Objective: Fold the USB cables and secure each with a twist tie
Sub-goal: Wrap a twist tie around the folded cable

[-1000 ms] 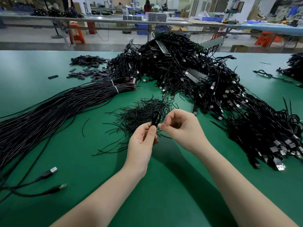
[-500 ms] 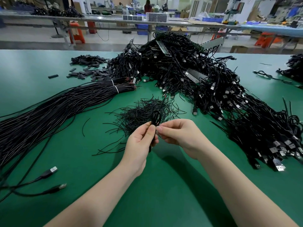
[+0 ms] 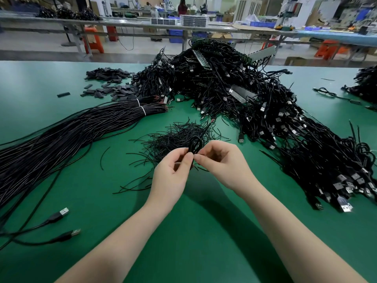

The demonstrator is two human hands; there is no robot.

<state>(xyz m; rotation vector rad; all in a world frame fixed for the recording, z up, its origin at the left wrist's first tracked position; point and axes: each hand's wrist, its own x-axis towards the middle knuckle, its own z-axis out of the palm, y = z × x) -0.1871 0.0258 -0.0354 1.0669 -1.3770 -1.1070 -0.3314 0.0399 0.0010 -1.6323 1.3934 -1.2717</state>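
Worktop: green, untied cables fill your left edge.
Done: tied bundles heaped right.
Now: both hands' fingers pinch a folded cable mid-worktop; left hand, right hand.
Left: many.

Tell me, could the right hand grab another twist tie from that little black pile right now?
Probably not yet. The right hand is pinching the folded cable together with the left hand. The pile of twist ties lies just beyond with nothing blocking it, so once the fingers let go, it looks easy to reach.
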